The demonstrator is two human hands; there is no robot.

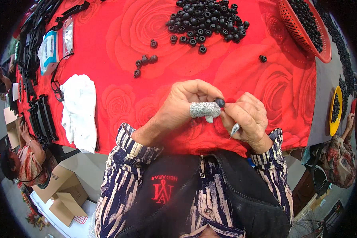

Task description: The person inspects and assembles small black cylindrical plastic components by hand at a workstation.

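**Two hands working one small black part over a red cloth**

The left hand (182, 105), its thumb wrapped in a grey woven guard (204, 109), pinches a single small round black part (219, 102) against the fingers of the right hand (246, 117). The right hand is closed around a thin pointed metal tool (234, 129), whose tip pokes out below the palm. Both hands hover above the near edge of the rose-patterned red tablecloth (119, 79). Farther out lie four loose black parts (144, 61) in a small cluster, one more (153, 43) just beyond, a lone one (262, 58) to the right, and a large heap (206, 22) too dense to count. One white rag (80, 111) lies left; one red basket (301, 27) sits at far right.
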